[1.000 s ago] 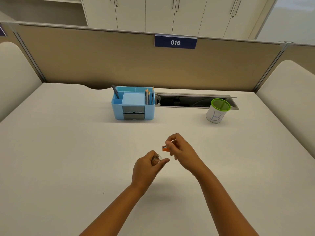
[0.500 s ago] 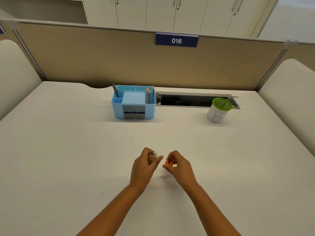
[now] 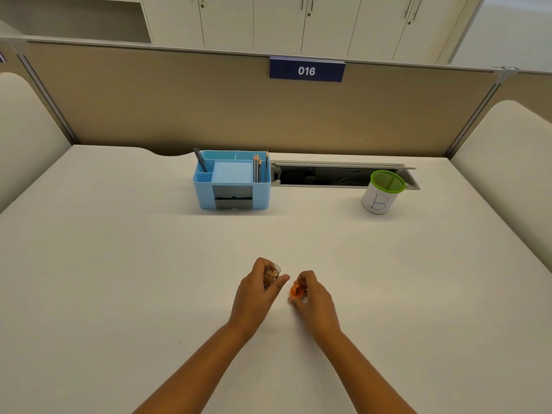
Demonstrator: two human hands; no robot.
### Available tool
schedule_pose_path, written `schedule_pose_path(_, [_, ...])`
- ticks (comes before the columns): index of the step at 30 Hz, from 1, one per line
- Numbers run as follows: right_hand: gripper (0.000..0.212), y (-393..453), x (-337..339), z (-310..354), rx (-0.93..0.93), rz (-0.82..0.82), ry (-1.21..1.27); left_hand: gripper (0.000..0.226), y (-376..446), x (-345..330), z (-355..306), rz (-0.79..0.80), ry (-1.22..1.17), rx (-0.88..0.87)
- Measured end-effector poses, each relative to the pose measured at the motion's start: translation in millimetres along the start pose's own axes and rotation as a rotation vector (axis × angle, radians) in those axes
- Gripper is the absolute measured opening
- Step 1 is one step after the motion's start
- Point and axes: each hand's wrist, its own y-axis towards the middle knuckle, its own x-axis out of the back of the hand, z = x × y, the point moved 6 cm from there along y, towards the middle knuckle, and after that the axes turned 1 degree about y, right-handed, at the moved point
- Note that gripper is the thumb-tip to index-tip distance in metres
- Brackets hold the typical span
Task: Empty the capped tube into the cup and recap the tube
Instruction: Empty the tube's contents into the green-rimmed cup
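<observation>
My left hand [image 3: 257,289] is closed around a small clear tube [image 3: 271,274] with brownish contents, its open mouth pointing up and to the right. Just to its right, my right hand [image 3: 313,297] pinches the orange cap [image 3: 296,290] low over the white table [image 3: 119,264]. Cap and tube are apart, a few centimetres between them. The cup [image 3: 382,192], white with a green rim and a blue letter B, stands far off at the back right.
A blue desk organiser [image 3: 233,180] with pencils and a pen stands at the back centre. Beside it an open cable slot [image 3: 328,174] runs along the partition. Padded side panels flank the table left and right.
My right hand has come down and toward me with the orange cap, ending low beside the left hand. The left hand with the tube has barely shifted.
</observation>
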Motion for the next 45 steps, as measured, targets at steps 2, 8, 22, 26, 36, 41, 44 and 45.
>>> schedule_pose_path(2, [0.037,1.0,-0.5,-0.2,0.004,0.008,0.007,0.025,-0.3,-1.0,0.7,-0.002,-0.005,0.002])
schedule_pose_path(8, [0.038,-10.0,14.9,19.1,0.004,-0.186,0.191,0.018,4.4,-2.6,-4.7,-0.022,-0.036,-0.04])
schedule_pose_path(22, [0.029,-27.3,-13.4,74.9,-0.821,0.29,1.923,0.033,21.7,-18.5,-22.8,-0.015,-0.039,-0.085])
schedule_pose_path(26, [0.025,-26.9,-12.0,72.4,-0.839,0.298,1.901,0.051,23.2,-24.0,-17.6,0.017,0.082,-0.054])
schedule_pose_path(36, [0.034,1.7,10.2,52.6,-0.818,0.162,1.945,0.074,24.6,-26.3,11.2,0.17,0.193,-0.023])
schedule_pose_path(41, [0.021,42.8,50.9,39.3,-0.718,-0.031,2.015,0.077,-1.9,-12.9,61.5,0.266,0.543,-0.034])
schedule_pose_path(44, [0.024,69.9,77.3,32.5,-0.67,-0.157,2.008,0.076,-10.5,-9.9,63.7,0.293,0.708,-0.211])
schedule_pose_path(45, [0.026,78.8,86.0,29.5,-0.652,-0.198,1.973,0.075,-10.4,-9.0,62.9,0.3,0.722,-0.213])
